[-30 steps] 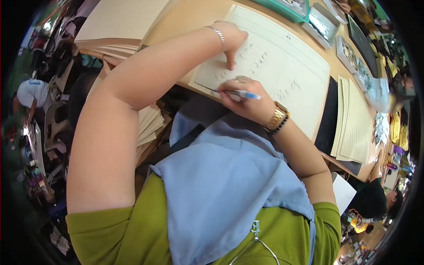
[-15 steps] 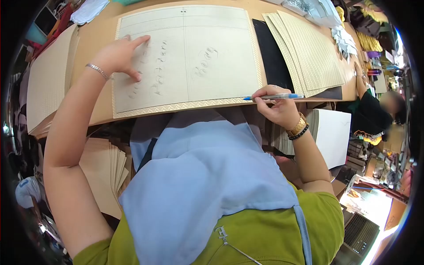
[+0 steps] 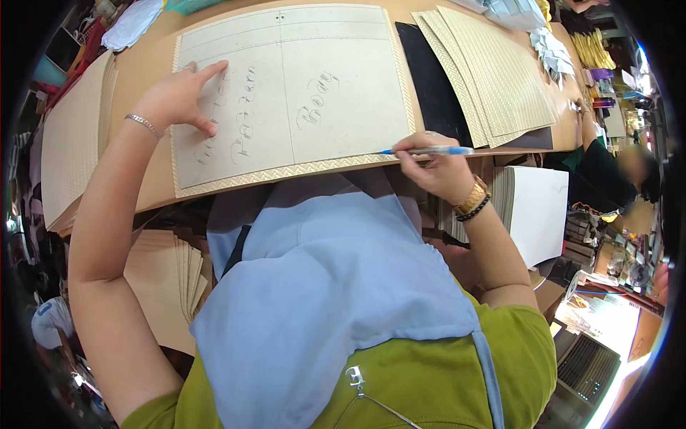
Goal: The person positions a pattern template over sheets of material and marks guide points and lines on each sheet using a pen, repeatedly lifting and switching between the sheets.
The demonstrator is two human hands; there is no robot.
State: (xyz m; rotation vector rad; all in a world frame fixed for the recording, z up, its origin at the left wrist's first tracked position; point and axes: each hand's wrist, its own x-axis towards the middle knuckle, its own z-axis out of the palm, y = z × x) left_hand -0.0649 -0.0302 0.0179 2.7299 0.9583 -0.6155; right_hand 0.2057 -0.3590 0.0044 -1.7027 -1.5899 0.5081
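Note:
A pale card template point(image 3: 343, 93) with pencilled lines and handwriting, including the word "Body", lies on a cream woven-textured sheet point(image 3: 286, 171). The sheet's textured edge shows along the template's sides and front. My left hand point(image 3: 179, 98) presses on the template's left part, thumb and forefinger spread wide. Between the fingers of my right hand point(image 3: 434, 166) is a pen point(image 3: 437, 150), held nearly level. Its blue tip points left and meets the template's front edge near the right corner.
Right of the template are a black sheet point(image 3: 432, 89) and a fanned stack of cream textured sheets point(image 3: 493, 79). Another sheet stack point(image 3: 75, 143) lies at the left. Below the table are brown sheets point(image 3: 164, 279) and a white-topped stack point(image 3: 539, 211). A co-worker's arm point(image 3: 589, 132) reaches in at right.
The pen tip and my right hand have moved left along the template's front edge. My left hand still rests spread on the template. The whole view has shifted slightly.

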